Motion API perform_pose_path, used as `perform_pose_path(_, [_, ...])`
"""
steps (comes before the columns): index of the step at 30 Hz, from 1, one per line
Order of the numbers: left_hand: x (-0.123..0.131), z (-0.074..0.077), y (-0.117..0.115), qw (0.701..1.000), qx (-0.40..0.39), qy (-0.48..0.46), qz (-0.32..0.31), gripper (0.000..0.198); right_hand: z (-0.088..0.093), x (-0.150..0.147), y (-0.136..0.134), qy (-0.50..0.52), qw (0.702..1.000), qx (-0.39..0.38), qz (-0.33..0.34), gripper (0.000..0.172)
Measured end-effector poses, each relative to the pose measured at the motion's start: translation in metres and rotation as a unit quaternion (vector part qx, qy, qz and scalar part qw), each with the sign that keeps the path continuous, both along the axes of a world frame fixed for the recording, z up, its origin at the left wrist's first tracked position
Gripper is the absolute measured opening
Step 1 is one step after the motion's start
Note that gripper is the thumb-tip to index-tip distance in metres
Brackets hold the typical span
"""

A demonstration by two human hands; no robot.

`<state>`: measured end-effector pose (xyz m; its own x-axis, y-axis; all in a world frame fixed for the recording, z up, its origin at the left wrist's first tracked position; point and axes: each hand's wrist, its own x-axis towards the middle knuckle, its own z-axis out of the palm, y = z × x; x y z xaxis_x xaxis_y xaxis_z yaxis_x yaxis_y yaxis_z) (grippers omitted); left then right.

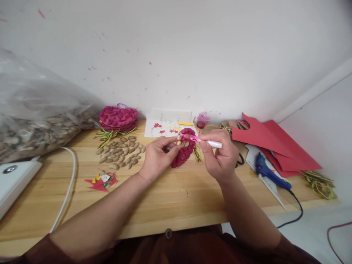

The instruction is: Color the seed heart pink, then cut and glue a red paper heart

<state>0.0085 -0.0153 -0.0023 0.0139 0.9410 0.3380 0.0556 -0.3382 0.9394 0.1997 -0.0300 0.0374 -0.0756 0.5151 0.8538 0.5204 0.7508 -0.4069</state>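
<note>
My left hand [161, 153] is closed on the edge of a round craft piece [183, 156] covered in magenta-dyed peanut shells, holding it raised and tilted. A few pale, undyed shells [179, 138] show on it near my left fingertips. My right hand [220, 152] pinches a paintbrush [206, 141] with a white handle and a pink-stained end, its tip touching or very close to the pale shells. Beyond the hands, a clear cup [203, 120] holds dark pink liquid. Loose peanut shells [119, 152] lie spread left of my left hand.
At left are a big bag of shells [41, 128], a white box [16, 187] and its cable. Finished magenta pieces [118, 118] are stacked behind the loose shells. Red card sheets [275, 146] and a blue glue gun [271, 174] with a black cord lie at right. Paper scraps [101, 182] lie front left.
</note>
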Motion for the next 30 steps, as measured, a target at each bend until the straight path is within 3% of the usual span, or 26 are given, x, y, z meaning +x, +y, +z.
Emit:
perform_pose_path(5, [-0.0015,-0.0004,-0.0001,0.996,0.068,0.042,0.040,0.024,0.0037,-0.0048,-0.0068,-0.015,1.000,-0.009,0.016,0.013])
perform_pose_path(12, [-0.0026,0.0023,-0.0014,0.987,0.118,0.090,0.063,0.021,0.0014,-0.0043,-0.0046,0.062,0.998,-0.006,-0.006,0.014])
perform_pose_path(23, [-0.0021,0.0076,-0.0044,0.978,0.121,0.147,0.084,0.023,0.0018,-0.0071,-0.0063,0.044,0.999,-0.005,0.002,0.012])
perform_pose_path(30, [-0.0030,0.0072,-0.0002,0.990,0.068,0.083,0.088,0.023,0.0047,-0.0010,-0.0022,0.083,0.995,0.016,-0.046,0.010])
